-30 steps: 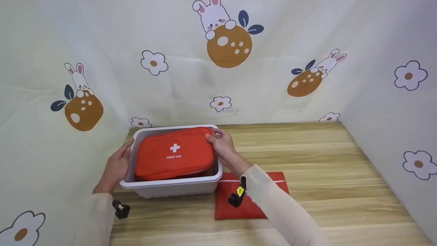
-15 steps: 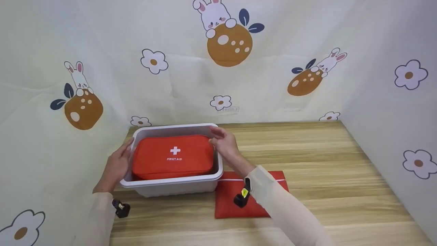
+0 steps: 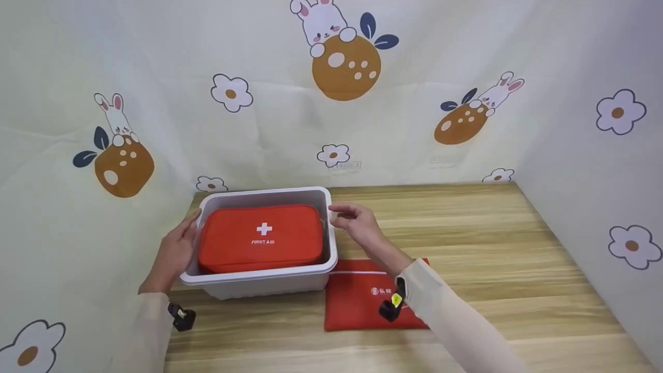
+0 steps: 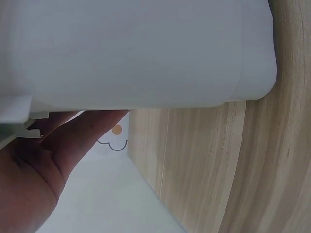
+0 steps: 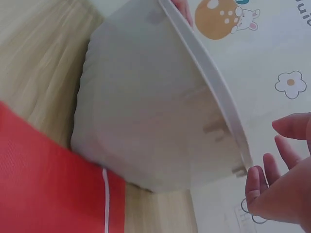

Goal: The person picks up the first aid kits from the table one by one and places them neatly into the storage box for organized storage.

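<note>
A red pouch (image 3: 290,241) with a white cross and "FIRST AID" lettering lies flat inside a white plastic bin (image 3: 264,285). My left hand (image 3: 173,256) rests against the bin's left side. In the left wrist view its fingers (image 4: 92,131) stretch straight along the outer wall below the rim. My right hand (image 3: 362,228) hovers by the bin's right rim, fingers loosely bent and holding nothing. Its fingertips are right at the rim in the right wrist view, with thumb and fingers apart. The bin's floor is hidden beneath the pouch.
A flat red bag (image 3: 357,305) with a white stripe and white printing lies on the wooden table (image 3: 466,223), at the bin's front right corner and partly under my right sleeve. Patterned cloth walls (image 3: 279,129) enclose the table at the back and both sides.
The first aid pouch was tilted up at its right end in my right hand; it now lies level in the bin. My right hand has let go and moved right. The left hand stays put.
</note>
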A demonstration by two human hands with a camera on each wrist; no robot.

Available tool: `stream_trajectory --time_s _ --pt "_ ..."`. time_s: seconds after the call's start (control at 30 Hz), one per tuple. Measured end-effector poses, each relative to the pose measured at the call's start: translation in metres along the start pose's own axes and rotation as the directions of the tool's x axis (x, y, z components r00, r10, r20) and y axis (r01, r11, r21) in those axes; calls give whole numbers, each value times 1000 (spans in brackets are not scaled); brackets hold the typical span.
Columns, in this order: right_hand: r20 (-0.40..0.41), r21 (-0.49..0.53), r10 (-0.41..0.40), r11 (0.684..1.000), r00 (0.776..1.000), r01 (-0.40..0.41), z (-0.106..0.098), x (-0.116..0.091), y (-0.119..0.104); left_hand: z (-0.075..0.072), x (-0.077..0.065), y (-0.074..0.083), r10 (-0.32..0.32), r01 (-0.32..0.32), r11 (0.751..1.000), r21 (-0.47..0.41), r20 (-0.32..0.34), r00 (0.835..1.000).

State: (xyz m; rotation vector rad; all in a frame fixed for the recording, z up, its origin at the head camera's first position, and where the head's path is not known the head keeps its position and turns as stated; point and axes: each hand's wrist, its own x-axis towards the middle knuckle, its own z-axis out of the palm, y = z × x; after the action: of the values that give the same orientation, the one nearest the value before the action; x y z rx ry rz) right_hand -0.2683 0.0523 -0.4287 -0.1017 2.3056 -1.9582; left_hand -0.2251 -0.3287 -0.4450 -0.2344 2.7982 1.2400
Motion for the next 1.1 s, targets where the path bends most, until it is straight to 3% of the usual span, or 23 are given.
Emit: stream_trajectory --time_s 0.23,0.47,0.6,0.9,1.1 --pt "5 -213 -88 973 996 87 -21 -12 16 -1 0 1 3 -3 1000 9 2 1000" --pt "-30 -406 -139 907 990 115 -47 -29 35 -1 2 0 -9 9 1000 4 16 1000" --pt "-80 -470 -67 882 995 22 -60 -36 47 -2 2 -1 -10 10 1000 9 19 1000" --pt "-171 -601 63 784 983 -155 -84 -51 66 -1 1 0 -15 15 1000 15 27 1000" --pt "-196 -668 168 699 966 -257 -98 -62 78 0 1 0 -20 20 1000 16 33 999"
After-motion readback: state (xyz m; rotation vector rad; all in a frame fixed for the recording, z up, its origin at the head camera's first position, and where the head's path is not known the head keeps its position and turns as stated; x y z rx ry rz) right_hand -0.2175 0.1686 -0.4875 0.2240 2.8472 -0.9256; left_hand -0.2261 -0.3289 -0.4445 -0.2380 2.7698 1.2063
